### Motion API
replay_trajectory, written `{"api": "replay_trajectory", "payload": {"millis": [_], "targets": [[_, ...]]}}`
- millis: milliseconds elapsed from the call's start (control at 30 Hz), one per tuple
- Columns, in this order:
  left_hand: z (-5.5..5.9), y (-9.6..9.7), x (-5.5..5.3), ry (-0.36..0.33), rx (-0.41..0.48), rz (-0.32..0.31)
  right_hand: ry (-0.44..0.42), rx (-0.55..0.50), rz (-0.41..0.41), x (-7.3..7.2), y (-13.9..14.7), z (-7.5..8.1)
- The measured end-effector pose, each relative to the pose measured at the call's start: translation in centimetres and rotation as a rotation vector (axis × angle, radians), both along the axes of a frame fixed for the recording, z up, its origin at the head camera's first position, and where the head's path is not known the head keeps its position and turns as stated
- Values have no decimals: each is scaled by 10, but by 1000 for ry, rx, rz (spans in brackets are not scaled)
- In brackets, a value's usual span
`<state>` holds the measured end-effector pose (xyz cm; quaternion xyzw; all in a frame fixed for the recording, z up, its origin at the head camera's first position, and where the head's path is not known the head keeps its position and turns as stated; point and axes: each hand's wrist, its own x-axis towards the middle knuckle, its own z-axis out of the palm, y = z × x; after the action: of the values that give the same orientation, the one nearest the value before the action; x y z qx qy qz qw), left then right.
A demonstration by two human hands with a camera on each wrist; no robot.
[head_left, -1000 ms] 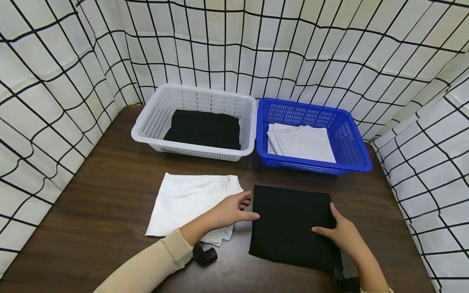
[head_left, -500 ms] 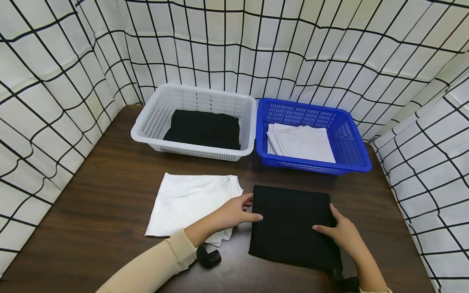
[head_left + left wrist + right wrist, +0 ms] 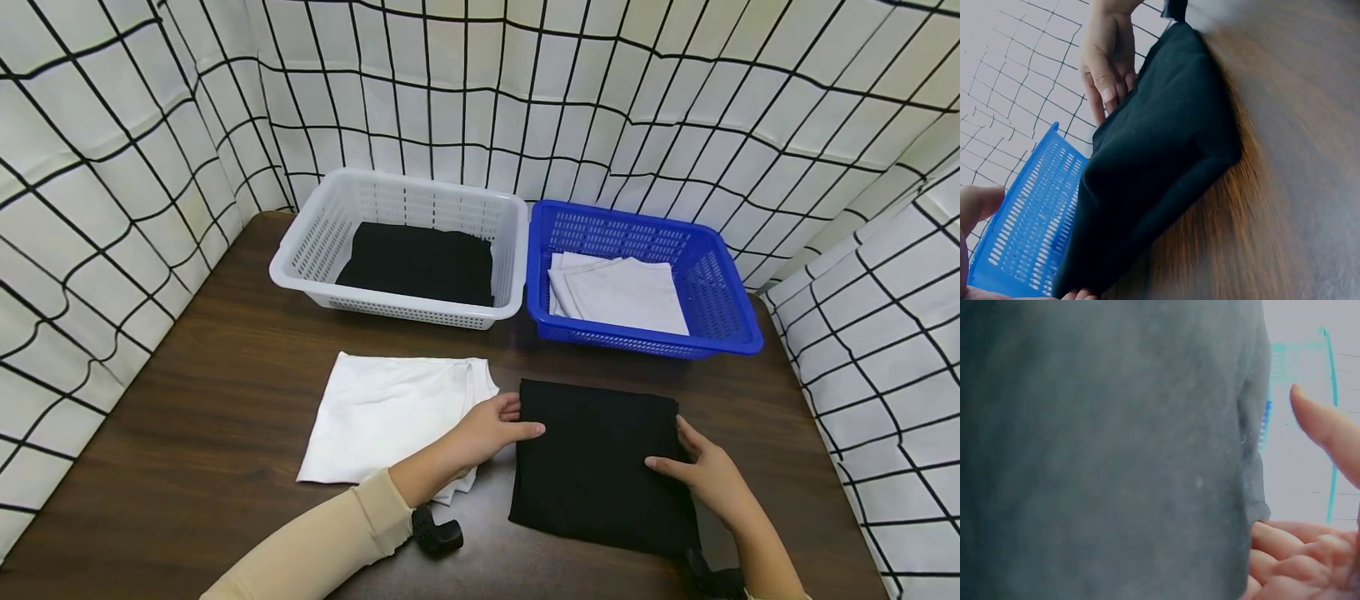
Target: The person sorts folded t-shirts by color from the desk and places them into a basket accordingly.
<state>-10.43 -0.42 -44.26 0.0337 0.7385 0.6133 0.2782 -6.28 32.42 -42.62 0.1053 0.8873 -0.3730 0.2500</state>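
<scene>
A folded black cloth (image 3: 592, 467), possibly a garment, lies on the table between my hands. My left hand (image 3: 487, 429) is at its left edge, with the fingertips touching the rim of the cloth and the thumb (image 3: 982, 206) raised apart from it. On the opposite edge is my right hand (image 3: 708, 475). Its fingers (image 3: 1279, 544) reach to the side of the cloth, partly hidden beneath it, while the thumb (image 3: 1322, 422) stands clear of the fabric. A folded white cloth (image 3: 390, 408) lies to the left, partly behind my left forearm.
At the back, a white basket (image 3: 405, 312) holds folded black cloth (image 3: 423, 262). Beside it, a blue basket (image 3: 716, 292) contains folded white cloth (image 3: 630, 292). Brown wooden tabletop (image 3: 187, 400) extends to the left. Grid-patterned curtains (image 3: 450, 92) enclose the back and sides.
My left hand has shifted slightly right, bringing its thumb over the black cloth's left edge. The right hand has barely moved, and the cloths stay in place.
</scene>
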Motion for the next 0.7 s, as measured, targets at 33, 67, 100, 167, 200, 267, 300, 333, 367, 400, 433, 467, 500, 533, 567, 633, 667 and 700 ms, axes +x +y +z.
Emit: {"api": "replay_trajectory", "payload": {"millis": [33, 67, 100, 167, 200, 267, 300, 333, 367, 400, 433, 467, 500, 533, 567, 633, 667, 700], "targets": [[-1, 0, 0, -8, 9, 13, -4, -16, -2, 0, 0, 0], [-1, 1, 0, -19, 21, 28, -8, -31, -4, 1, 0, 1], [-2, 1, 1, -30, 35, 42, -11, -42, -5, 1, 0, 1], [-5, 2, 1, -40, 56, 68, -17, -61, -9, 2, -1, 2], [-5, 2, 1, -44, 66, 80, -18, -77, -15, 2, -1, 3], [-7, 4, 2, -54, 84, 102, -17, -111, -30, 3, -1, 4], [-7, 4, 2, -54, 89, 110, -17, -129, -41, 3, -1, 4], [-7, 5, 2, -58, 94, 115, -17, -152, -52, 3, -1, 4], [-8, 6, 2, -62, 96, 120, -17, -177, -67, 3, -1, 4], [-8, 7, 1, -67, 99, 121, -17, -201, -83, 3, -1, 4], [-8, 8, 1, -76, 101, 124, -20, -219, -95, 3, -1, 4], [-9, 8, 1, -82, 104, 122, -24, -237, -108, 4, -1, 4], [-10, 9, 1, -89, 110, 118, -29, -256, -125, 4, 0, 3], [-11, 10, 1, -96, 115, 115, -35, -275, -138, 4, 0, 3], [-11, 11, 1, -99, 117, 114, -43, -292, -151, 4, 1, 2], [-13, 13, 1, -113, 142, 115, -62, -340, -169, 3, 3, 0], [-13, 14, 1, -121, 158, 117, -73, -369, -178, 3, 4, -1], [-14, 14, 1, -130, 173, 120, -85, -393, -187, 3, 5, -2]]}}
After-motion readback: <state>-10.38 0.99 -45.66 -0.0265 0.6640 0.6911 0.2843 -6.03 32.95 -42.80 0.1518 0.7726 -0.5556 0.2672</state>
